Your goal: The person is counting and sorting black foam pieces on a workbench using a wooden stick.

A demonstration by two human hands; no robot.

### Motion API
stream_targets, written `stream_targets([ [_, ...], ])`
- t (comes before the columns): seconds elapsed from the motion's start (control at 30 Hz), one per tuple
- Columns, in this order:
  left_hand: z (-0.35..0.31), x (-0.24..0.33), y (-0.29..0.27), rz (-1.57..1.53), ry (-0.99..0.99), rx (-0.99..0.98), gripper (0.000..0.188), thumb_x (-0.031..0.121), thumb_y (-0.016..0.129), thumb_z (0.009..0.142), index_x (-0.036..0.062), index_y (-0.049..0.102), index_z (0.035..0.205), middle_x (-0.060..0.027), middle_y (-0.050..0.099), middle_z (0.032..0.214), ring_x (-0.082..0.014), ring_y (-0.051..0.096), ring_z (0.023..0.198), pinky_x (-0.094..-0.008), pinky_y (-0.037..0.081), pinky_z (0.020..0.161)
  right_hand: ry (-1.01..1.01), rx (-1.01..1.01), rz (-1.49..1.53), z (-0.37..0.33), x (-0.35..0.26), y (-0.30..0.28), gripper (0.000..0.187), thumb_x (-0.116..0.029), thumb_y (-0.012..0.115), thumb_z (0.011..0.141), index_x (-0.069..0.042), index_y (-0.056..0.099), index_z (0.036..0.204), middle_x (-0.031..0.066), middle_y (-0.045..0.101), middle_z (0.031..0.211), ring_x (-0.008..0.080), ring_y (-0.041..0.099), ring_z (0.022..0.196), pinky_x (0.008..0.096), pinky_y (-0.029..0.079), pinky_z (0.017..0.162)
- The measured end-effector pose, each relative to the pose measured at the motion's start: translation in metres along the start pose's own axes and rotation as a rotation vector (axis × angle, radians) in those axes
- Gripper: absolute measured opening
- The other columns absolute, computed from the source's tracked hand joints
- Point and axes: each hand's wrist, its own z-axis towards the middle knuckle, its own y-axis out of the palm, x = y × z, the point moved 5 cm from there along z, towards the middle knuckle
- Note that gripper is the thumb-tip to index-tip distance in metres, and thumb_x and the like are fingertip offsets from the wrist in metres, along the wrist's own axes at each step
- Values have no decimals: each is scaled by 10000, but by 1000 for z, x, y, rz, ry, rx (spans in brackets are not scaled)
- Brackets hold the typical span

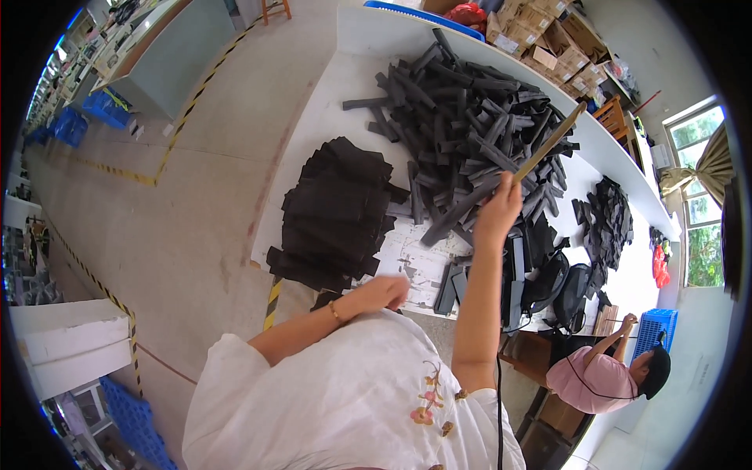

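Observation:
My right hand [499, 211] is closed around a thin wooden stick [551, 141], which slants up and to the right over a large heap of black fabric tubes [470, 117]. One dark tube [457, 218] runs down-left beside this hand; whether the hand touches it I cannot tell. In front of my body, near the table edge, my left hand [389, 294] has its fingers curled in, and anything inside them is hidden. Just beyond it lies a stack of flat black fabric pieces [335, 207], fanned out on the white table [309, 129].
Black bags [548, 282] and another pile of black pieces [607, 223] lie to the right. A co-worker in a pink top [599, 380] sits there by a blue crate [656, 330]. Cardboard boxes [540, 35] stand beyond the table's raised edge. A black cable [499, 407] hangs beside my right arm.

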Motion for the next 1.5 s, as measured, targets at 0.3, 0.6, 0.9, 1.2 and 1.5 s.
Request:
stream_targets([
  [0.3, 46, 133, -78, -174, 489, 723, 132, 137, 631, 893, 24, 602, 953, -5, 578, 894, -46, 535, 831, -185, 417, 718, 156, -548, -169, -20, 7, 10, 268, -306, 540, 965, -97, 558, 799, -73, 446, 607, 25, 384, 525, 182, 274, 475],
  [0.6, 38, 54, -144, -278, 258, 1062, 219, 235, 561, 945, 19, 594, 948, -49, 641, 790, -123, 633, 734, -249, 505, 652, 158, 24, 20, 55, 13, -47, 356, -363, 501, 959, -97, 558, 730, -3, 536, 563, 72, 440, 469, 224, 315, 431],
  [0.9, -3, 33, -152, 1122, 267, 764, 171, 116, 731, 694, 78, 641, 834, -43, 592, 878, -252, 549, 921, -373, 429, 805, -196, -238, -588, 15, 99, -80, 255, -205, 513, 963, -24, 557, 1137, 67, 607, 733, 138, 578, 601, 306, 477, 566],
  [1.2, -19, 14, -189, 876, 162, 688, 133, 115, 738, 700, 90, 659, 804, -1, 638, 851, -207, 570, 929, -353, 411, 819, -491, -770, -839, -85, 77, -32, 190, -153, 639, 850, -126, 668, 1037, 85, 592, 729, 270, 595, 644, 357, 475, 555],
  [1.5, -13, 49, -156, 931, 294, 539, 134, 136, 740, 699, 95, 691, 817, -26, 659, 859, -214, 596, 935, -361, 438, 846, -653, -926, -894, -104, 82, 18, 251, -161, 623, 859, -132, 633, 1107, 83, 571, 701, 261, 589, 604, 376, 488, 547],
])
